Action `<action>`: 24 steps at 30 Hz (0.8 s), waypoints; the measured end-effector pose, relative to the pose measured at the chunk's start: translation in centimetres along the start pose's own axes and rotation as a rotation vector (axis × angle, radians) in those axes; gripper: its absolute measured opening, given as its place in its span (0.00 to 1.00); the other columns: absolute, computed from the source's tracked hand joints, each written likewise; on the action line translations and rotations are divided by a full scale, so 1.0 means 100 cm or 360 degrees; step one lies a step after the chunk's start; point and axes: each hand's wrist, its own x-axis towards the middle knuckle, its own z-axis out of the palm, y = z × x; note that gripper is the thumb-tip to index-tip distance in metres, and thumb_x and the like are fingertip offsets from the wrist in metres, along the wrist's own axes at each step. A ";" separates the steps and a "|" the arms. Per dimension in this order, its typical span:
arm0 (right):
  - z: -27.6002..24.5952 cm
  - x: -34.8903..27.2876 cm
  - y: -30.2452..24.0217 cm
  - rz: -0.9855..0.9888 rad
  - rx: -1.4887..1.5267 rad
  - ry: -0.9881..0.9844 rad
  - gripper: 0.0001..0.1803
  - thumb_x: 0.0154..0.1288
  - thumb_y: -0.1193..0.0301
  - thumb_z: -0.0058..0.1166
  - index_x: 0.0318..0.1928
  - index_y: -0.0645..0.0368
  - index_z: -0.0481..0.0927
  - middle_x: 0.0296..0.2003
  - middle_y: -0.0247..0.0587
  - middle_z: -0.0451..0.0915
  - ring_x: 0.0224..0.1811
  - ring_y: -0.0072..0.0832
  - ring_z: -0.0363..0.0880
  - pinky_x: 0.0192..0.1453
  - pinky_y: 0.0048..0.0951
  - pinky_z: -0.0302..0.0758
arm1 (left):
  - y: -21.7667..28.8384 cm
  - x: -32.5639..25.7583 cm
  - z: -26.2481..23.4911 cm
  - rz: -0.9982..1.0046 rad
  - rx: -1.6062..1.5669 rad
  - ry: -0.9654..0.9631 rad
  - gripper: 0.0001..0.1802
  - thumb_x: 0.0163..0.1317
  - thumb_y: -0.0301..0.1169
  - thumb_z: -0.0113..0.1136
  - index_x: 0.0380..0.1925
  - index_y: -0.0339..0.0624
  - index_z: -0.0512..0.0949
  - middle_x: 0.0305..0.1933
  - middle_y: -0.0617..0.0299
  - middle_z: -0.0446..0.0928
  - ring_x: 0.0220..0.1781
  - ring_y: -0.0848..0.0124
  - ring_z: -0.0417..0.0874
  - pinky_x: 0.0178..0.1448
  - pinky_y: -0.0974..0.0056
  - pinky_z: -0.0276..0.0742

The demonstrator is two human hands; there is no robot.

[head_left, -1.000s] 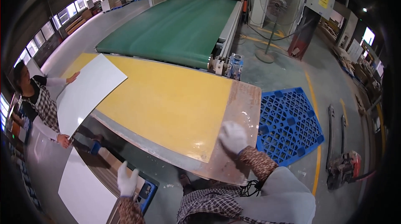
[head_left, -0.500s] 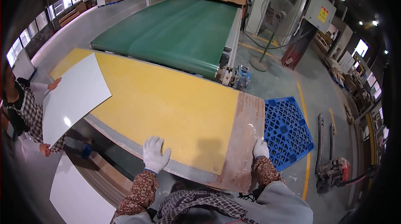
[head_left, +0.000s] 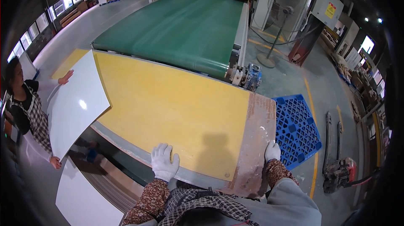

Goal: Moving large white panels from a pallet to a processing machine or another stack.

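Note:
A large yellow sheet (head_left: 176,112) lies across a worn table, whose brownish bare end (head_left: 256,133) shows at the right. My left hand (head_left: 164,163), in a white glove, rests with fingers spread on the near edge of the sheet and the grey table margin. At the table's right edge, my right hand (head_left: 272,152) is also gloved, its fingers together and curled against the edge; their tips are partly hidden. On the left, a co-worker holds a glossy white panel (head_left: 80,99) tilted, with one hand on its far side and one at its near corner; the panel overlaps the yellow sheet.
Beyond the table stands a green conveyor belt (head_left: 172,34) with a blue motor (head_left: 253,76). A blue plastic pallet (head_left: 296,129) lies at the right, with a pallet jack (head_left: 338,175) farther right. Stacked panels (head_left: 86,196) stand low at the near left; a fan (head_left: 282,9) stands behind.
The view has shifted slightly, so the table and both my hands appear farther right. The co-worker's white panel looks a little more upright. My hands keep their places on the table.

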 end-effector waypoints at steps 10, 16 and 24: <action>0.005 -0.002 -0.004 -0.0116 0.0006 -0.0004 0.37 0.82 0.45 0.36 0.52 0.70 0.82 0.51 0.73 0.83 0.59 0.68 0.80 0.64 0.56 0.75 | -0.003 -0.007 -0.005 -0.0091 -0.0034 0.0122 0.21 0.58 0.36 0.69 0.49 0.39 0.82 0.55 0.50 0.81 0.64 0.47 0.79 0.72 0.43 0.71; 0.014 0.020 0.027 -0.0196 0.0157 0.0011 0.41 0.83 0.44 0.34 0.54 0.75 0.82 0.51 0.74 0.83 0.58 0.67 0.80 0.64 0.53 0.75 | 0.003 0.001 -0.007 -0.0064 -0.0101 0.0052 0.19 0.62 0.36 0.65 0.50 0.39 0.82 0.56 0.50 0.80 0.64 0.50 0.78 0.72 0.44 0.71; 0.034 0.052 0.051 -0.0239 0.0255 -0.0091 0.44 0.83 0.41 0.34 0.56 0.78 0.81 0.52 0.69 0.85 0.56 0.60 0.83 0.63 0.49 0.76 | 0.001 -0.004 -0.009 -0.0091 -0.0120 0.0064 0.19 0.62 0.35 0.63 0.51 0.38 0.80 0.57 0.50 0.79 0.65 0.50 0.77 0.73 0.45 0.71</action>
